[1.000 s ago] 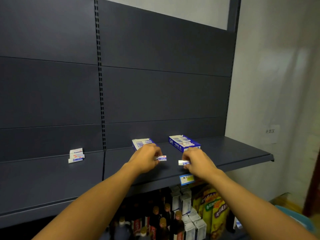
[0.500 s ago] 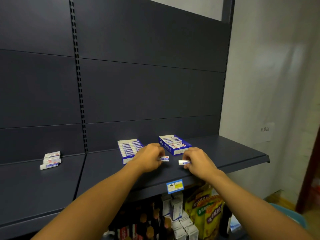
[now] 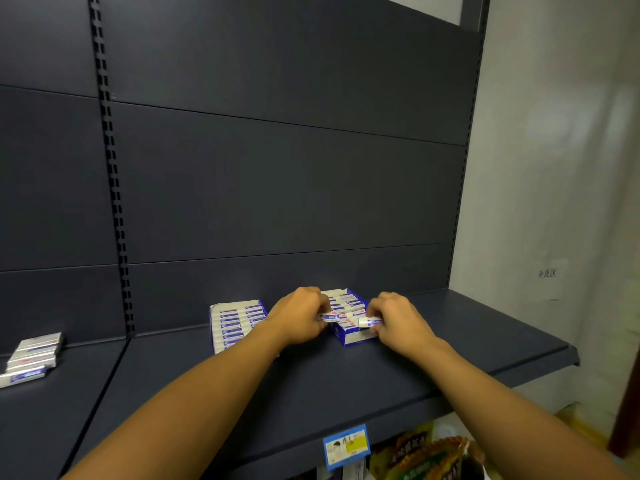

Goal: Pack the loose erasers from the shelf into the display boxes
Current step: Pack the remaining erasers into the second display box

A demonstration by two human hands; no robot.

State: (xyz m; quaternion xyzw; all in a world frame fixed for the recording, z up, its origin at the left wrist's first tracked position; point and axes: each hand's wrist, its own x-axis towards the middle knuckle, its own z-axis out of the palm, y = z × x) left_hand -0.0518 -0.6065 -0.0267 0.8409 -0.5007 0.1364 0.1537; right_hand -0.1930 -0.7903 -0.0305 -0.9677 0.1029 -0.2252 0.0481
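Note:
Two blue and white display boxes stand on the dark shelf (image 3: 346, 375). The left box (image 3: 235, 323) is full of erasers. The right box (image 3: 349, 332) sits between my hands and is partly hidden by them. My left hand (image 3: 299, 318) pinches one white and blue eraser (image 3: 330, 317) over the right box. My right hand (image 3: 398, 322) pinches another eraser (image 3: 369, 321) at that box's right edge. A loose pile of erasers (image 3: 31, 356) lies far left on the neighbouring shelf section.
A slotted upright (image 3: 110, 168) splits the back panel. A blue price tag (image 3: 346, 445) hangs on the shelf's front lip, with yellow snack bags (image 3: 422, 455) on the level below. A white wall (image 3: 554, 202) closes the right side.
Both hands have carried their erasers from the shelf's front area back to the right box. The camera has come closer and turned right.

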